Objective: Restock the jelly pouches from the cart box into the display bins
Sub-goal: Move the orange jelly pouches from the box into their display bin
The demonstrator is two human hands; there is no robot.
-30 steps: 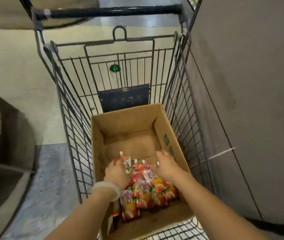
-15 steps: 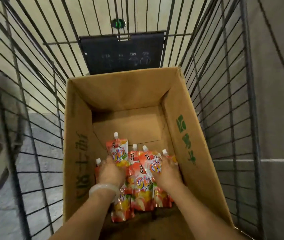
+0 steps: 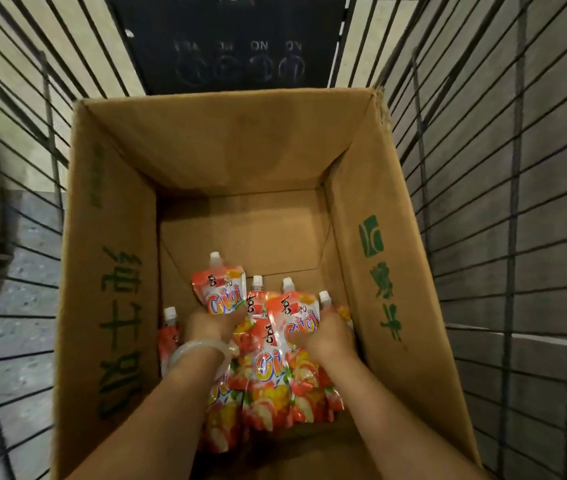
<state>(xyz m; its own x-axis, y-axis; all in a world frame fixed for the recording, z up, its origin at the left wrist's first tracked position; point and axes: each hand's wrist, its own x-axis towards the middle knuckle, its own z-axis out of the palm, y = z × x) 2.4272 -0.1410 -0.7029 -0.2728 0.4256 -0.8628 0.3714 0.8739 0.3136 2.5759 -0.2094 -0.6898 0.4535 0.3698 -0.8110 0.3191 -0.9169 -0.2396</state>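
Several red and orange jelly pouches [image 3: 268,372] with white spout caps lie in a pile at the near end of an open cardboard box [image 3: 108,271] in the cart. My left hand [image 3: 211,323], with a pale bangle on the wrist, grips one pouch [image 3: 221,289] at the pile's left. My right hand [image 3: 327,336] grips another pouch [image 3: 295,313] at the pile's right. One more pouch [image 3: 167,337] stands against the box's left wall. The display bins are out of view.
The box fills a wire shopping cart [image 3: 503,202] whose sides rise on both flanks. A dark plastic panel [image 3: 233,46] closes the cart's far end. The far half of the box floor [image 3: 244,233] is bare cardboard. Grey floor shows through the wires.
The view has dropped closer into the box. Both hands have closed around pouches at the two sides of the pile and the pouches have bunched together.
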